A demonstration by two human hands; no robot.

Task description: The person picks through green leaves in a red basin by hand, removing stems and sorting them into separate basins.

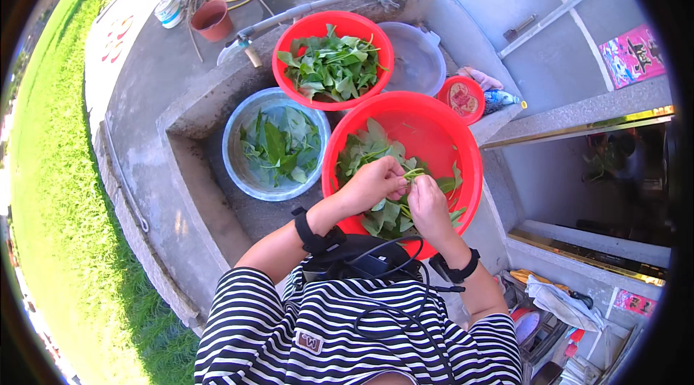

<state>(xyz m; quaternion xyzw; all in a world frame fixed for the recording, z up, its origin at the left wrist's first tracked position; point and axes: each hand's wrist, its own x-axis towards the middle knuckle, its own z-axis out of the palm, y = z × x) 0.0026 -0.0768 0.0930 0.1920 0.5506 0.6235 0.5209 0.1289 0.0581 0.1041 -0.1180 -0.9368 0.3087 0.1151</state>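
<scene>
Over a large red plastic basin (423, 114), my left hand (378, 183) and my right hand (430, 206) meet, fingertips pinching green stems (413, 173) between them. Leafy greens (386, 217) lie in this basin beneath both hands, heaped toward its left and near sides. Behind it, a second red basin (282, 68) holds a pile of loose green leaves (339, 65). To the left stands a blue-grey basin (232, 149) in which more leaves (279, 146) lie in what looks like water. My fingers hide part of the stems.
A concrete trough wall (190, 190) surrounds the basins. A pipe with a tap (385, 0) runs along its back. A translucent tub (415, 59), a red-lidded container (461, 100) and a bottle (501, 97) stand at the right. A dark cable (412, 320) hangs over my striped shirt.
</scene>
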